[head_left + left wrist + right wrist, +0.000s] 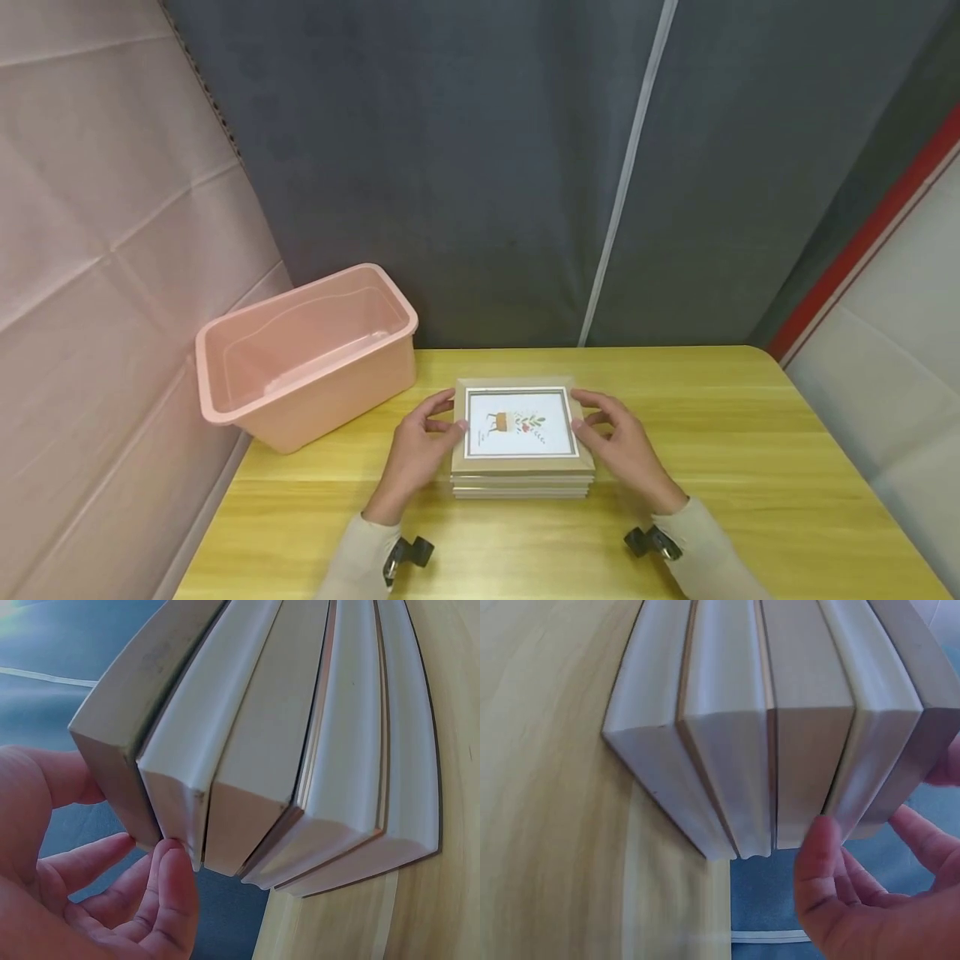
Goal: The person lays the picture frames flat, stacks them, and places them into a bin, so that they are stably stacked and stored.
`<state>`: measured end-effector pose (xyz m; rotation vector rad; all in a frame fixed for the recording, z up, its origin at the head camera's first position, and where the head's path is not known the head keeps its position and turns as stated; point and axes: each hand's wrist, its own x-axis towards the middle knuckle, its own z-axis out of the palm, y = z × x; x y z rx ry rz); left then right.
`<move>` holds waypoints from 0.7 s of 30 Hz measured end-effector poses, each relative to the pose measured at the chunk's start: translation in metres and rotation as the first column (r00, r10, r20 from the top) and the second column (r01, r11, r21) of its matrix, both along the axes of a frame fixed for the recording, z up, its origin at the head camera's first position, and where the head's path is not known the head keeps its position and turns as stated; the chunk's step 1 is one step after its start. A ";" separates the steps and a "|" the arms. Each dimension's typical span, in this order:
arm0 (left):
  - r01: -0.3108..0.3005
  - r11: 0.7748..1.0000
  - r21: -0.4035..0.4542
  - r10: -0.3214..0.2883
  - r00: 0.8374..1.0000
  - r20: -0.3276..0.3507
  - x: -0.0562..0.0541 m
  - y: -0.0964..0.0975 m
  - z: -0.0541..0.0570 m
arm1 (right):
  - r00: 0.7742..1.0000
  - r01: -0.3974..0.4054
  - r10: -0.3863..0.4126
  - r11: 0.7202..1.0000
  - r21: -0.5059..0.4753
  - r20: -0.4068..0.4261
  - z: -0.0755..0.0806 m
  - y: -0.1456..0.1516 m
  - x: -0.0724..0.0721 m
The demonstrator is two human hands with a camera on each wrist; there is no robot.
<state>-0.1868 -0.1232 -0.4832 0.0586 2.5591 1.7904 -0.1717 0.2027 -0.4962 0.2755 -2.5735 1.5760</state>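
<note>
A stack of several picture frames (522, 492) lies flat on the table. The top picture frame (517, 465) has a light wood-tone border around a print of a plant with red and green parts. My left hand (420, 450) grips its left side, thumb on the border and fingers along the edge. At the opposite side, my right hand (624, 442) holds the same frame with thumb and fingers. Both wrist views show white and beige frame edges (251, 817) layered together, with fingertips (821, 840) at the upper frames.
An open pink plastic bin (360, 383) stands at the table's back left, near the light wall covering (97, 250). Behind the wood-grain table (750, 467) hangs a dark grey curtain (450, 167) with a pale strip. White panels with a red edge (862, 242) rise at the right.
</note>
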 end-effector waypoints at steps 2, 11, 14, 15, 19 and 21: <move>0.000 1.000 -0.003 0.000 1.000 0.004 0.000 0.000 0.001 | 1.000 -0.019 0.019 1.000 -0.001 0.009 -0.001 0.000 0.000; -0.001 1.000 -0.010 0.001 1.000 0.015 -0.001 -0.001 0.004 | 0.992 -0.044 0.048 0.998 -0.043 0.116 -0.005 -0.003 0.001; 0.001 1.000 -0.012 -0.001 1.000 0.018 0.000 -0.001 0.003 | 0.985 -0.050 0.059 0.997 -0.060 0.160 -0.006 -0.003 0.002; 0.002 1.000 -0.012 -0.002 1.000 0.017 0.000 -0.001 0.003 | 0.983 -0.048 0.059 0.997 -0.067 0.172 -0.006 -0.003 0.002; 0.006 1.000 -0.012 -0.006 1.000 0.012 0.001 0.000 0.003 | 0.980 -0.066 0.079 0.995 -0.077 0.181 -0.008 -0.001 0.002; 0.004 1.000 -0.017 -0.004 1.000 -0.004 0.001 -0.001 0.004 | 0.978 -0.080 0.094 0.993 -0.081 0.186 -0.008 -0.001 0.001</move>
